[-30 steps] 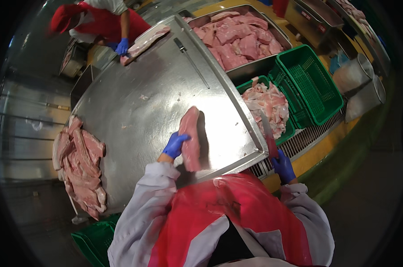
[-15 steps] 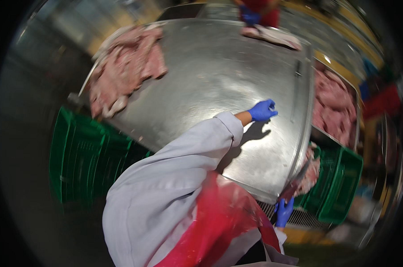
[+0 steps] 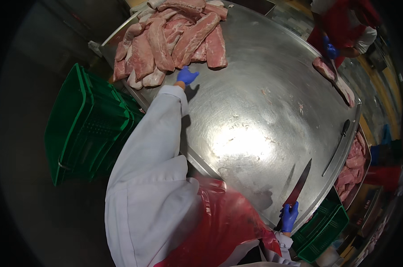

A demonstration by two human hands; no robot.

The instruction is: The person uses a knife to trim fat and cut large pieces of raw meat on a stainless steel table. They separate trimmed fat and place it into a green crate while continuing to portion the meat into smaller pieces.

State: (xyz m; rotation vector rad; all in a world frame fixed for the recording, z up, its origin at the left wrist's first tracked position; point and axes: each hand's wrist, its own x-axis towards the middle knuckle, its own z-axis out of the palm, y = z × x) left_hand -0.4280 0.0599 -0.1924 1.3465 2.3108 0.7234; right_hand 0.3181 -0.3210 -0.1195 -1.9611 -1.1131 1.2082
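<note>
My left hand in a blue glove is open and empty at the lower edge of a pile of pale pink meat slabs at the upper left of the steel table. My right hand in a blue glove grips a long knife by its handle over the table's near right corner, blade pointing away from me. A sharpening rod with a dark handle lies along the right rim. Near the far right edge is a long pale strip of meat.
A co-worker in a red apron stands past the far right edge, a blue-gloved hand near that strip. Green crates stand at the left, another crate at the lower right. A steel tray of cut meat is beyond the right rim.
The meat piece my left hand held a second ago has left it. The view has swung left, and that hand has moved to the pile. The knife stays in my right hand.
</note>
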